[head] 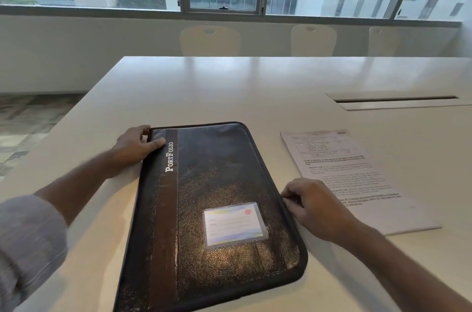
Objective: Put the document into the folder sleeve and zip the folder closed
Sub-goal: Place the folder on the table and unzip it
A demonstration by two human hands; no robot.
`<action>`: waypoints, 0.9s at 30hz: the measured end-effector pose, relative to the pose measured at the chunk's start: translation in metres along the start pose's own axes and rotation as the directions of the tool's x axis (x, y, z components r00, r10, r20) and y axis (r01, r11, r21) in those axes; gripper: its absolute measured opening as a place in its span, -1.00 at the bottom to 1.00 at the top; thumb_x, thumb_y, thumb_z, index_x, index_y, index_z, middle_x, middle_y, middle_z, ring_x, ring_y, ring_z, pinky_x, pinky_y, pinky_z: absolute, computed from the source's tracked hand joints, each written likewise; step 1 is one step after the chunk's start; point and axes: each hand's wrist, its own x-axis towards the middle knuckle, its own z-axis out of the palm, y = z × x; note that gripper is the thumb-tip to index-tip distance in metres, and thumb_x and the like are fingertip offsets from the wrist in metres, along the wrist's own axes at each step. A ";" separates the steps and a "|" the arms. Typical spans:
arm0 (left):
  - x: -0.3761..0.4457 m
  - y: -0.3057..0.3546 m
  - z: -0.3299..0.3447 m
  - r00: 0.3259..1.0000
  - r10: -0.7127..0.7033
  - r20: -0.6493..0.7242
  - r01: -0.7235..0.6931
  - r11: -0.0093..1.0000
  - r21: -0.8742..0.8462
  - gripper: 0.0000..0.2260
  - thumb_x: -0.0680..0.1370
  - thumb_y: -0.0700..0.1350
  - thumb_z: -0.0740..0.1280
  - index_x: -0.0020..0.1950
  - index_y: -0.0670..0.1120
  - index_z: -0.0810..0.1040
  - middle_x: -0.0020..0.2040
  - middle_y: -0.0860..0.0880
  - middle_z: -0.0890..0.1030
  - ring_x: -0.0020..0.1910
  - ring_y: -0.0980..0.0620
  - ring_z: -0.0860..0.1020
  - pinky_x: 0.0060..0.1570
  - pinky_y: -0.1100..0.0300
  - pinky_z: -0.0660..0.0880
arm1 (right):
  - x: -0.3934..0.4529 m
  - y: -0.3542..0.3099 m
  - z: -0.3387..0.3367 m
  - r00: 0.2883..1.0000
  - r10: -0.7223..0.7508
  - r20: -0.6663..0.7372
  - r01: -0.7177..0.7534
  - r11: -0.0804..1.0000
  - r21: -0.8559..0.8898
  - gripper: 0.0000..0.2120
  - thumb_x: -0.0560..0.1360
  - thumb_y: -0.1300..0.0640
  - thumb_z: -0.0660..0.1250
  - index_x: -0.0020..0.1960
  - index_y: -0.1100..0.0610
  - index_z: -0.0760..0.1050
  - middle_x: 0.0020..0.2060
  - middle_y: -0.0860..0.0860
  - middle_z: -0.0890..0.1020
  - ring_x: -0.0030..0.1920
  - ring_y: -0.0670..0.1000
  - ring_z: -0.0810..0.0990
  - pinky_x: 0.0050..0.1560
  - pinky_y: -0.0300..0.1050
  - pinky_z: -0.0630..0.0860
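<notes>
On the white counter (229, 92) lies a dark leather folder (217, 209), closed and flat, its long side running away from the person and tilted a little to the left. A brown strip down its left part bears the word "PortFolio", and a clear card pocket (235, 225) sits on the nearer right part of the cover. The left hand (136, 144) rests on the folder's far left corner, thumb laid over the cover and fingers curled round the edge, so its grip is on the folder. The right hand (314, 205) is at the folder's right edge, fingers curled and fingertips pinching at the zip line there; the zip pull itself cannot be made out. The document (357, 176), a printed sheet, lies flat on the counter just right of the folder, partly under the right hand.
</notes>
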 end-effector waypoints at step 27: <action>-0.266 0.041 0.030 0.979 0.132 0.158 -0.178 0.927 0.329 0.37 -0.08 0.69 0.28 0.61 0.20 -0.12 0.56 0.30 -0.34 0.50 0.33 -0.35 0.53 0.13 -0.02 | -0.004 0.000 0.002 0.998 -0.002 -0.055 0.002 1.000 0.000 -0.84 0.45 0.27 0.39 -0.29 0.11 0.61 -0.41 -0.06 0.61 -0.34 -0.09 0.56 -0.29 -0.12 0.47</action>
